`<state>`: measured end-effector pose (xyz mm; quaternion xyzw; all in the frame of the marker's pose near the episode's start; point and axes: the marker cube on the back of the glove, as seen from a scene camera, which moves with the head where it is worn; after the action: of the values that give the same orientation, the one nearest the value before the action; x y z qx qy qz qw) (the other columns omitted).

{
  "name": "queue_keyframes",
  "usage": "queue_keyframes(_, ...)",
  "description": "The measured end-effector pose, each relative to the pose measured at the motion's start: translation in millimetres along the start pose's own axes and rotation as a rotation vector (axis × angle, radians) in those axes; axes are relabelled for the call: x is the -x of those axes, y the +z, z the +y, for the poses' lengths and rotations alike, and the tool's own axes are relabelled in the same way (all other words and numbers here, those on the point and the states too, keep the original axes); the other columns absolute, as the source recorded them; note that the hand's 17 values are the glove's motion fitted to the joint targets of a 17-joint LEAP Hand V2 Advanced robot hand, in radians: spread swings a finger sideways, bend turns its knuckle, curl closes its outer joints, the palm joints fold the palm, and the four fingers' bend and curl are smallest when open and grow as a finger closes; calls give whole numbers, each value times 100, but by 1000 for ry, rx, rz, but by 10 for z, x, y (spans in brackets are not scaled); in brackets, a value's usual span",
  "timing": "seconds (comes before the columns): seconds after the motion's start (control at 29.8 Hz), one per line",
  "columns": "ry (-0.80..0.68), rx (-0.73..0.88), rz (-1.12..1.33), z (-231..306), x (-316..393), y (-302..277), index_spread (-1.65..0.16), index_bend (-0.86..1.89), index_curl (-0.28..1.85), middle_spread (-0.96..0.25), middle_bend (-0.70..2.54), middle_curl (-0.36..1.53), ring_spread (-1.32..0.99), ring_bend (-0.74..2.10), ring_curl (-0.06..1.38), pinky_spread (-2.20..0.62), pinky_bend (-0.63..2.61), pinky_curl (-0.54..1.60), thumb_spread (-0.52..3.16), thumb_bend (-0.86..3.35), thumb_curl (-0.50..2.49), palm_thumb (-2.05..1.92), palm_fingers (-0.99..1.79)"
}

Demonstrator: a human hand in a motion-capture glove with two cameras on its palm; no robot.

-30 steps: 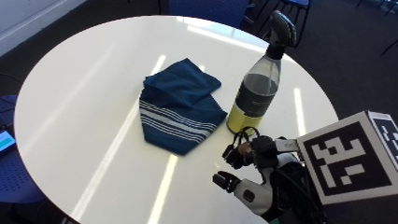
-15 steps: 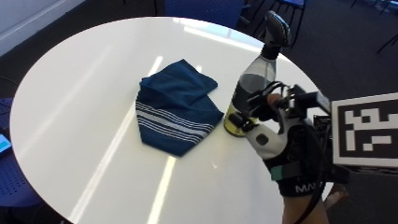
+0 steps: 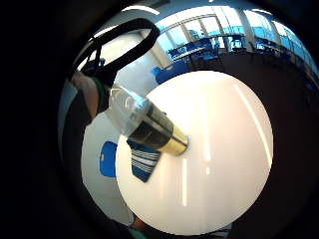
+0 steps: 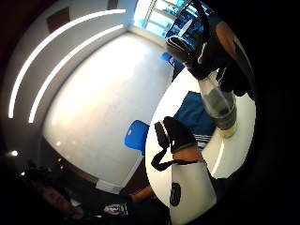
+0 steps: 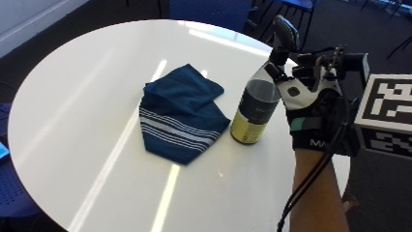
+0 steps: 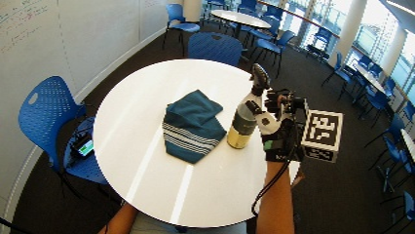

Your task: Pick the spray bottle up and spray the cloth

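A spray bottle (image 5: 254,111) with a black trigger head, dark label and yellow liquid stands upright on the round white table (image 5: 83,96). Just beside it, on the side away from my hand, lies a crumpled blue cloth (image 5: 180,116) with white stripes. My gloved right hand (image 5: 309,111) is against the bottle's right side, up at the neck under the trigger head. In the thumb side palm view its fingers (image 4: 208,56) curl round the neck of the bottle (image 4: 218,105), with the thumb apart from it. The bottle's base rests on the table (image 3: 219,149) beside the cloth (image 3: 144,162).
A blue chair (image 6: 48,117) stands at the table's left side with a small device on its seat. Another blue chair (image 6: 217,48) is at the far edge. The bottle stands near the table's right edge.
My hand has risen from the table's near edge to the bottle's right side and reached its neck. Bottle and cloth have stayed put.
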<state>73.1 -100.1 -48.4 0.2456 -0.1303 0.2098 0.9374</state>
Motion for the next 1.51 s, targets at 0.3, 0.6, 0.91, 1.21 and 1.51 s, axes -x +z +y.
queue_keyframes(0.3,82,-11,-11,-211,-124,130,-31,8,33,-18,44,44,-19,54,43,-14,33,38,95,-3,38,73,105)
queue_keyframes(0.6,201,147,-194,-455,-227,407,-31,11,30,-18,43,45,-19,51,43,-9,25,37,91,-1,38,77,100)
queue_keyframes(0.91,294,327,-385,-554,-309,711,-32,25,37,-22,48,47,-20,39,39,-4,8,30,80,-1,44,91,106)
queue_keyframes(1.21,270,338,-375,-570,-304,928,-31,34,45,-24,45,48,-23,41,41,-9,16,30,49,-1,55,103,122)
queue_keyframes(1.51,179,162,-312,-631,-245,924,-30,39,50,-24,50,51,-25,45,43,-18,25,33,37,-6,61,96,136)
